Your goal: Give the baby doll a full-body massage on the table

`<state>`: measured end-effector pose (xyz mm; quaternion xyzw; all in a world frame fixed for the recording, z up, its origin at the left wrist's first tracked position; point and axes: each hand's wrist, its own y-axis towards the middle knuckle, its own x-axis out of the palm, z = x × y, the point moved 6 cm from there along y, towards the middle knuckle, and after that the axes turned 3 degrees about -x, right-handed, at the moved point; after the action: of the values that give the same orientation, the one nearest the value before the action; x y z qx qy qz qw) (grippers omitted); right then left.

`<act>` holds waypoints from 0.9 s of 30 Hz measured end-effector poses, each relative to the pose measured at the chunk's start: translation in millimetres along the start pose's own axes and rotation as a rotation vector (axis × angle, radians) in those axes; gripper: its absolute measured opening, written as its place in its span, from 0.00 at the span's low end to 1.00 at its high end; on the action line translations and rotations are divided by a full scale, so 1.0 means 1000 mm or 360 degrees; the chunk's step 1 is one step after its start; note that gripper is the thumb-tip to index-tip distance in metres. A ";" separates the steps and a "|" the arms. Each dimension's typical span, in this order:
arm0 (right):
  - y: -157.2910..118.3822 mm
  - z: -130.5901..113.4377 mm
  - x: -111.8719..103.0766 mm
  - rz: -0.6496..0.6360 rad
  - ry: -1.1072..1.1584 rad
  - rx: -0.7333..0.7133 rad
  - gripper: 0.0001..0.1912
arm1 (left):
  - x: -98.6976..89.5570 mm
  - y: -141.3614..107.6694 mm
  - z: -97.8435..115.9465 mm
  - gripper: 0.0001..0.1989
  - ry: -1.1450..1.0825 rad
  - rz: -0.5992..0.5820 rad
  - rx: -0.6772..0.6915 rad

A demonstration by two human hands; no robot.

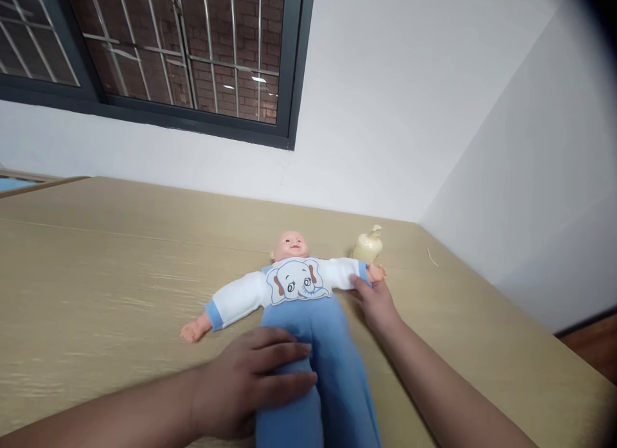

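A baby doll (pixel 308 290) lies face up on the wooden surface, head toward the wall and arms spread. It wears a white top with an elephant face and blue trousers (pixel 332 345). My left hand (pixel 265 374) rests over one trouser leg, its fingers stretched across the cloth and somewhat apart. At the doll's arm on the right, my right hand (pixel 378 303) grips the sleeve (pixel 344 272) near its blue cuff, thumb on top; the other fingers are hidden beneath. Just behind that arm stands a cream pump bottle (pixel 369 244), partly covered by the sleeve.
The wooden tabletop (pixel 120 255) meets a white wall at the back. A barred window (pixel 193 49) with a dark frame is above it. A thin pale strip (pixel 432 258) lies right of the bottle, near the table's right edge.
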<state>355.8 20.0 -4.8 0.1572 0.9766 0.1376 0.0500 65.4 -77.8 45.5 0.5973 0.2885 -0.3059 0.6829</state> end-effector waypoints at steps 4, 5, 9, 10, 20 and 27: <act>0.004 0.034 -0.009 0.0122 0.0546 0.0756 0.20 | 0.002 0.003 0.012 0.16 0.0218 -0.0050 0.0066; 0.004 0.038 -0.010 0.0122 0.0575 0.0868 0.19 | 0.002 0.003 0.013 0.17 0.0252 -0.0046 0.0074; 0.007 0.041 -0.013 0.0079 0.0604 0.0979 0.17 | 0.006 0.001 0.016 0.18 0.0292 -0.0028 0.0080; 0.006 0.041 -0.013 0.0082 0.0611 0.0977 0.16 | 0.006 0.000 0.016 0.18 0.0292 -0.0027 0.0077; -0.016 -0.034 -0.008 0.0301 -0.0541 -0.0333 0.14 | -0.020 0.011 0.012 0.13 0.0197 0.0035 0.0103; -0.041 -0.049 0.021 -0.0052 -0.0825 -0.0657 0.24 | -0.009 -0.001 -0.003 0.19 -0.0089 -0.0034 -0.0105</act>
<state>317.2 -23.1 29.0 0.1579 0.8853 0.2872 0.3299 58.9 -74.7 51.5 0.5625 0.2855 -0.3201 0.7069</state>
